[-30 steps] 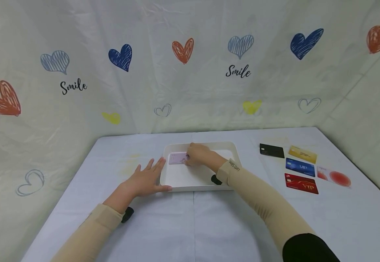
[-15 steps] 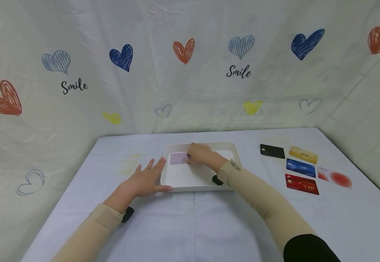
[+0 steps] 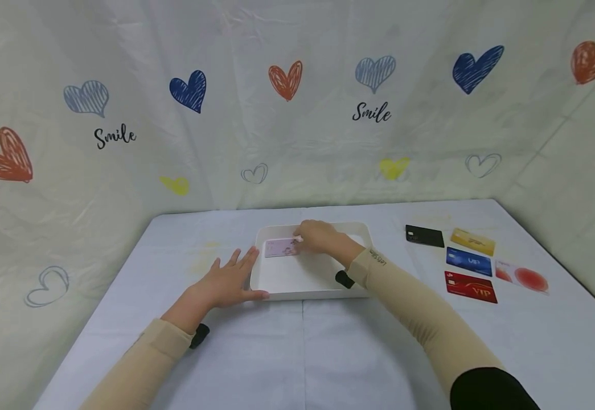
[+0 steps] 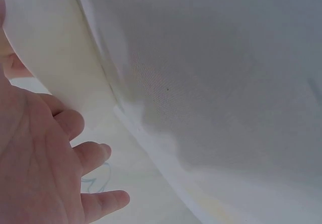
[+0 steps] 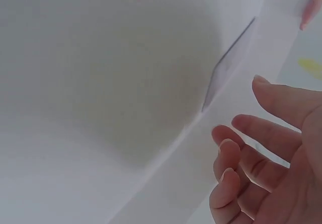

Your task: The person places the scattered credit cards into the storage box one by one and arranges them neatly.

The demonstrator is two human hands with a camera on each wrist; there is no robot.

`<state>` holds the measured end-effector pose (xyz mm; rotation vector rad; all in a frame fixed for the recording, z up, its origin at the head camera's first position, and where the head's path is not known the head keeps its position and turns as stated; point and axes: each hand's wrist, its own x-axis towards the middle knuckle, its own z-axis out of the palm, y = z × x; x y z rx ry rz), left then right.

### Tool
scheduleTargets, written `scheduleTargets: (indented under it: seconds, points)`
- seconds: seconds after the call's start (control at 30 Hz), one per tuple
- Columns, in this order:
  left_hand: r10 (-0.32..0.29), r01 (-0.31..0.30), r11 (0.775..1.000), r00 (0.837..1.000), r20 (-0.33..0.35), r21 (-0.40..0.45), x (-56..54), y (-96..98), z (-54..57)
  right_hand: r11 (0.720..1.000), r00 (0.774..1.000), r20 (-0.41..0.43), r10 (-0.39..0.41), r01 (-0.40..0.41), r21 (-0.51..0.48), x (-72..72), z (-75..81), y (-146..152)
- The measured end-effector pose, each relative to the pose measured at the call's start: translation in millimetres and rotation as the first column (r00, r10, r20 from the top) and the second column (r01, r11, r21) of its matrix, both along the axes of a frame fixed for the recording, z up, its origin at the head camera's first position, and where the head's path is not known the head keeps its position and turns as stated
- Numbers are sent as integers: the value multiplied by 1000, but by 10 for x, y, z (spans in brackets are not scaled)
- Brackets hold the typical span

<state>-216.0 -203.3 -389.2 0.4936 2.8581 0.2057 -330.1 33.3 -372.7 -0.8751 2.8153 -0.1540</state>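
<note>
A pale pink-purple card (image 3: 279, 247) lies flat in the back left of a white rectangular tray (image 3: 297, 279). My right hand (image 3: 319, 237) is over the tray at the card's right end. In the right wrist view its thumb (image 5: 282, 100) and loosely curled fingers stand apart with nothing between them, and the card (image 5: 229, 63) lies beyond them. My left hand (image 3: 225, 283) is spread against the tray's left side, fingertips at the rim and thumb at the front corner. The left wrist view shows that hand's fingers (image 4: 93, 156) beside the tray wall.
To the tray's right lie a black card (image 3: 425, 236), a gold card (image 3: 473, 241), a blue VIP card (image 3: 468, 261), a red VIP card (image 3: 470, 287) and a white card with red circles (image 3: 522, 277). A white cloth covers the table (image 3: 348, 353); a heart-patterned curtain hangs behind.
My right hand has come off the card's end and moved slightly up and right, showing more of the card. My left hand stays at the tray.
</note>
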Motion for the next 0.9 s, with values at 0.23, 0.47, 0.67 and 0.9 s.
scheduleTargets:
  seconds: [0.23,0.47,0.67,0.9]
  points:
    - [1,-1,1000,1000,7,-1,-2,-1,3,998,1000,-6,31,-31,-45,48,128,141]
    - [1,-1,1000,1000,7,9,-12,-5,-2,988,999,-29,24,-28,-151,126,204,272]
    - [-4,4,1000,1000,-5,20,-12,-14,-16,971,996,-83,27,-46,-234,154,258,438]
    - [-11,11,1000,1000,-5,6,-9,-5,-21,947,996,-92,14,-43,-319,178,349,641]
